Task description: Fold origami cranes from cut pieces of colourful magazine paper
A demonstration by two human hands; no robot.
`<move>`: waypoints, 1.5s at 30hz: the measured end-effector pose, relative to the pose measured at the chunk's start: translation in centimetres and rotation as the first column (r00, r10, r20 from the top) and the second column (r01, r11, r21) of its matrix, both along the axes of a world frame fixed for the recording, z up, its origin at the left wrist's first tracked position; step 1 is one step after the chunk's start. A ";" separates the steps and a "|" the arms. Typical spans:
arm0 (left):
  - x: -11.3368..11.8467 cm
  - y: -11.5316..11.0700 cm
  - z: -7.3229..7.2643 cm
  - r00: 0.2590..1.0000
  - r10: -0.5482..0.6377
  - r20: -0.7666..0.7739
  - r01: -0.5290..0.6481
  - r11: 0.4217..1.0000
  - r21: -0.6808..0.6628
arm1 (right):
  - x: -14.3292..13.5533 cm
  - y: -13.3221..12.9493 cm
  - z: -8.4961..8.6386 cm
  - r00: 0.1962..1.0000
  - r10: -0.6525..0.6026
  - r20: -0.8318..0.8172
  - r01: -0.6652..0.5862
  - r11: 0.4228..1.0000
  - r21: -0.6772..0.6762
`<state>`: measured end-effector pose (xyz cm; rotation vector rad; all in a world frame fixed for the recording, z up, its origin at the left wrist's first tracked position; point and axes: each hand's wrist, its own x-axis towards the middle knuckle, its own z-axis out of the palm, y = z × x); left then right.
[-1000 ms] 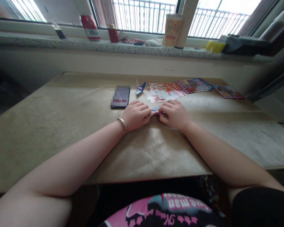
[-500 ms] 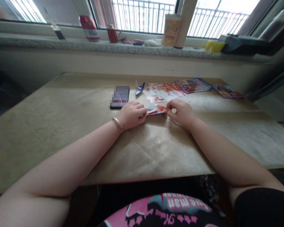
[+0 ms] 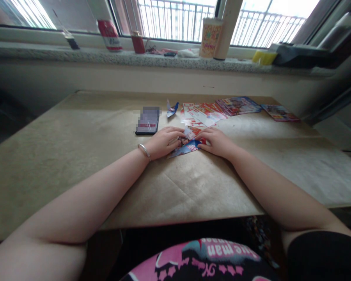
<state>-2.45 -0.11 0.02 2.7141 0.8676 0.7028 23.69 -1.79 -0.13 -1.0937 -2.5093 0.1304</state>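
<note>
A folded sheet of printed paper [image 3: 189, 148], with blue, red and white showing, lies on the table between my hands. My left hand [image 3: 165, 142], a silver bangle at its wrist, grips the paper's left part with fingers over the top and thumb at the near side. At the right part, my right hand [image 3: 218, 143] pinches the sheet between thumb and fingers. Both hands cover some of the paper, so its full outline is hidden. Just beyond it lie several red and white printed sheets [image 3: 206, 115]. A folded blue paper bird [image 3: 172, 109] stands to their left.
A phone [image 3: 148, 121] rests left of the paper bird. Colourful printed booklets [image 3: 240, 105] lie at the back right, another printed stack [image 3: 280, 112] beside them. On the stone windowsill [image 3: 87, 55] stand a red can [image 3: 109, 36], a paper cup [image 3: 210, 38] and a yellow object [image 3: 263, 58].
The paper has turned or been opened toward me, so a blue printed part now shows. My right hand has moved left and slightly nearer, closer to my left hand.
</note>
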 end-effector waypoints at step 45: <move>0.0 -0.7 -0.5 0.977 0.172 -0.123 -0.180 0.982 -0.058 | -0.6 -1.1 0.7 0.997 -0.043 -0.057 0.039 0.998 -0.058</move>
